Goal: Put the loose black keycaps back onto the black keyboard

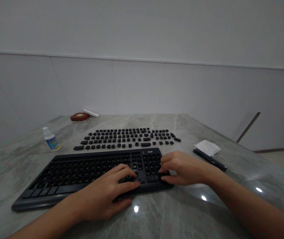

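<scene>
A black keyboard (64, 189) lies on the marble-patterned table, most of its key sockets bare and a few keycaps in its bottom row. My left hand (114, 187) rests over its lower right part, fingers stretched out and touching the area by the arrow keys. At the bottom right corner of the number pad, my right hand (176, 167) has thumb and fingers closed around a small black keycap (166, 173), mostly hidden by the fingertips. Behind the keyboard, many loose black keycaps (146, 144) are laid out in rows.
A small white spray bottle (51, 139) with a blue and yellow label stands at the left. To the right, a folded white tissue (207, 147) lies beside a long black object (210, 159). A reddish-brown case (79, 116) and a white strip (91, 113) sit near the wall.
</scene>
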`<state>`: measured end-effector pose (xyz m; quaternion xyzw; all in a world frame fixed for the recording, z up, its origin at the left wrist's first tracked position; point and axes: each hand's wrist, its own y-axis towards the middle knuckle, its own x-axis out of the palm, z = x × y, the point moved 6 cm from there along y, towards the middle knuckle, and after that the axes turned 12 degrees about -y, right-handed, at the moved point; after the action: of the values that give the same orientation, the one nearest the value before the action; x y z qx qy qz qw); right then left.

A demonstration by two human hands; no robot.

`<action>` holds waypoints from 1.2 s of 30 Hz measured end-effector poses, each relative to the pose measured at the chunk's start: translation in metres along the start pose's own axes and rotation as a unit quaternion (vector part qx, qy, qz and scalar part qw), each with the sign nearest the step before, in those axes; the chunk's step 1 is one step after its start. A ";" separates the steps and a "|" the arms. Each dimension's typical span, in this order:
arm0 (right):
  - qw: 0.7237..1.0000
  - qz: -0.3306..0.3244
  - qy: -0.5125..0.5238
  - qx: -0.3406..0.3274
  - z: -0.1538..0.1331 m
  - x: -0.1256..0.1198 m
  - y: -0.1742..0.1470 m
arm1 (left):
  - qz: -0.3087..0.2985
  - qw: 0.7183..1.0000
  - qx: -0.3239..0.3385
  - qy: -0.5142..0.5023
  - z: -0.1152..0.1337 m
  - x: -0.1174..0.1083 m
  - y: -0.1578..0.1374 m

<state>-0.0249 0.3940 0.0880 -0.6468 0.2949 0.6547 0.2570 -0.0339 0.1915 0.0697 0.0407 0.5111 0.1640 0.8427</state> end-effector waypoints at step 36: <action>0.997 -0.021 -0.065 0.036 -0.005 0.001 0.004 | 0.002 1.000 -0.006 -0.001 0.000 0.001 -0.001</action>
<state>-0.0244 0.3870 0.0869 -0.5990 0.2879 0.6788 0.3125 -0.0334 0.1906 0.0688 0.0374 0.5090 0.1687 0.8433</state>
